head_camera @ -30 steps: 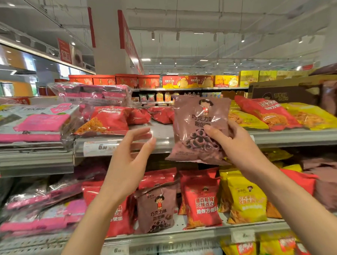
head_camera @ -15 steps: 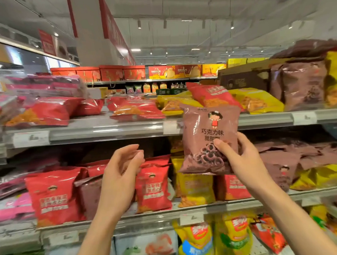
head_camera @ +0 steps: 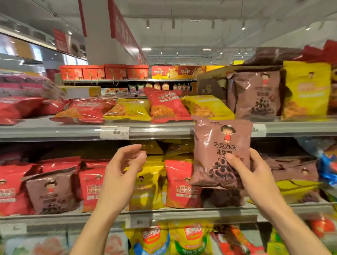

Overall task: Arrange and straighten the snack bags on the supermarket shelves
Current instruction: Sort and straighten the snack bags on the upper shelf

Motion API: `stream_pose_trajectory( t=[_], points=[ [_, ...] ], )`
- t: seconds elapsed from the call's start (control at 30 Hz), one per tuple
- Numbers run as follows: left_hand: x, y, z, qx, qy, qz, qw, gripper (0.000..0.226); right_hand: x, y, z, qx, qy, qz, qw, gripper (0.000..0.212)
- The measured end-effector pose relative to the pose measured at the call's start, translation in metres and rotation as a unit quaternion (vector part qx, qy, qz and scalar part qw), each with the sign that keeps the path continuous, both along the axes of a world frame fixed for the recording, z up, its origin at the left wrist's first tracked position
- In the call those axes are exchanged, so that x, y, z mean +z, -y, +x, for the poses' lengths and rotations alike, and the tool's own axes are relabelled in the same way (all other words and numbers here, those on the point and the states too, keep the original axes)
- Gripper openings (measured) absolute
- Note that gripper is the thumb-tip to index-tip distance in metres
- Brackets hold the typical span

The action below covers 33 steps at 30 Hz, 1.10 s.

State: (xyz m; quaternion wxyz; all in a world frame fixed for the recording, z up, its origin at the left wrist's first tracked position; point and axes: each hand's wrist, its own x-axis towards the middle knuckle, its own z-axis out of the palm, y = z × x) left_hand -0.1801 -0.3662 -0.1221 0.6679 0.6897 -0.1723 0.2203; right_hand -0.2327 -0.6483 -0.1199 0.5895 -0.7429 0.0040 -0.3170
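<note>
Brown snack bag (head_camera: 221,150) with cartoon girl and chocolate rings, upright, held before the upper shelf edge (head_camera: 66,132)

left hand (head_camera: 121,175): raised, fingers loosely curled | right hand (head_camera: 253,174): raised, gripping

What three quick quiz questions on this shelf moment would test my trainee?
1. True or false: the left hand holds a bag.
2. Which hand grips the brown bag? A) left B) right C) both
3. Fill in: on the top shelf, the upright brown bag stands just left of a ____ bag.

Key: 1 false, it is empty with relaxed fingers; 2 B; 3 yellow.
</note>
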Motion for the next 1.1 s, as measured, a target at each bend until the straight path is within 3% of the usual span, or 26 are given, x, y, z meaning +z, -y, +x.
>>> stream_pose_trajectory(
  t=[0.4,0.73,1.1],
  points=[
    [0.010,0.062,0.013,-0.052,0.022,-0.008,0.998,0.017,0.004,0.063,-0.018,-0.093,0.000,-0.017,0.995,0.026],
    [0.027,0.151,0.001,-0.068,0.030,0.017,0.997,0.019,0.009,0.145,-0.031,-0.087,0.013,0.004,0.996,0.029],
    [0.037,0.313,-0.018,-0.022,0.048,0.013,0.999,0.016,0.028,0.304,-0.032,-0.037,0.023,-0.010,0.999,0.023]
  ],
)
